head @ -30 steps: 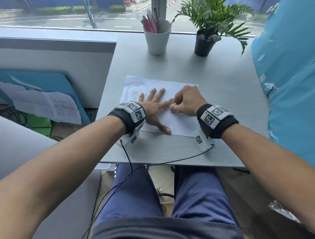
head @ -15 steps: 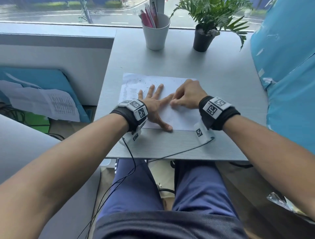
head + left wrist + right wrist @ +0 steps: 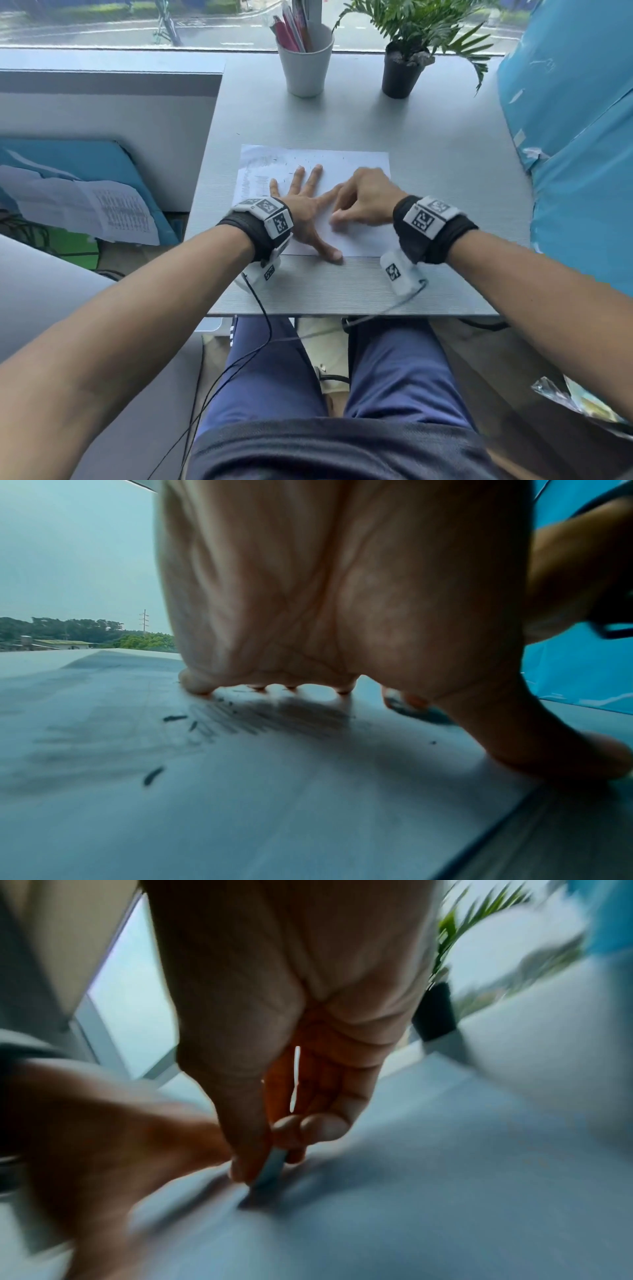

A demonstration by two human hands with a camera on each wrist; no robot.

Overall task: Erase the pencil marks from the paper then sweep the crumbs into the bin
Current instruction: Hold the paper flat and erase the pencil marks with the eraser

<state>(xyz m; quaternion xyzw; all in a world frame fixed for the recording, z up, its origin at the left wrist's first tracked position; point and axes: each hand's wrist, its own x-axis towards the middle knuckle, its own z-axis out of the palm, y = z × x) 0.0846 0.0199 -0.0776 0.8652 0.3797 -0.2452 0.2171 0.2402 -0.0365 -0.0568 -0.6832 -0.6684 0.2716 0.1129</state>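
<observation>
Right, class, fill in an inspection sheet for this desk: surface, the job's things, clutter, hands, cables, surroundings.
Surface: grey wood-grain desk.
Job's things: white paper sheet lying flat, grey pencil shading near its left end, dark eraser crumbs scattered; thin flat eraser; no bin seen.
Clutter: white cup of pens, black potted plant.
Hands: left hand spread flat on the paper; right hand pinching the eraser against the sheet.
Cables: black wrist cable hanging off the front edge.
Surroundings: window, blue panel.
</observation>
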